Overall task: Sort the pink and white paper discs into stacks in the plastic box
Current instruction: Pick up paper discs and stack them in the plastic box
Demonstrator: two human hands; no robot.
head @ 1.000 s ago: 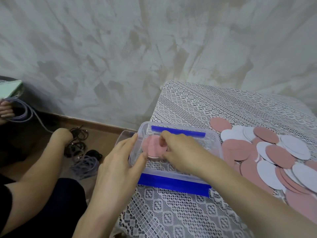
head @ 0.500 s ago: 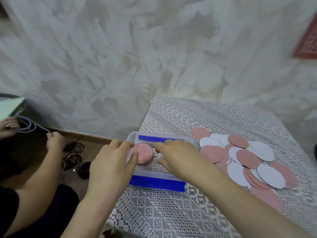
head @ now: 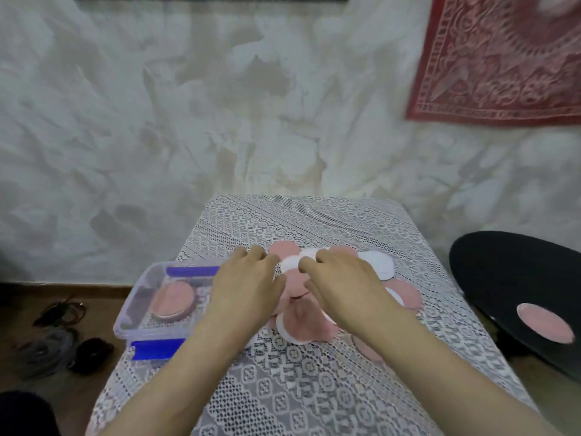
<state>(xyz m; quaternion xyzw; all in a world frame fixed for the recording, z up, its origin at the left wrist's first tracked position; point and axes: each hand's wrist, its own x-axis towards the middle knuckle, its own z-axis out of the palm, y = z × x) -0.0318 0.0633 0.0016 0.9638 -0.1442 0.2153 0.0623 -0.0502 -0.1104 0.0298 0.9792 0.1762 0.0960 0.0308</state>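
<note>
Left hand and right hand rest loose and empty on the discs, the box just beside my left hand at the table's left edge.

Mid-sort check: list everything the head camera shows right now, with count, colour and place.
plastic box: one, clear with blue handles, left edge of the table
disc stack: one, pink on top, inside the box
loose discs: many overlapping, pink and white, on the table right of the box, partly under the hands
stray disc: one, pink, on the black round object
black round object: one, right of the table
tablecloth: one, white lace, covering the table
wall cloth: one, red patterned, upper right
cables: several, dark, blurred, on the floor at left
left hand: fingers relaxed, at the pile's left edge
right hand: over the pile; grip unclear
</note>
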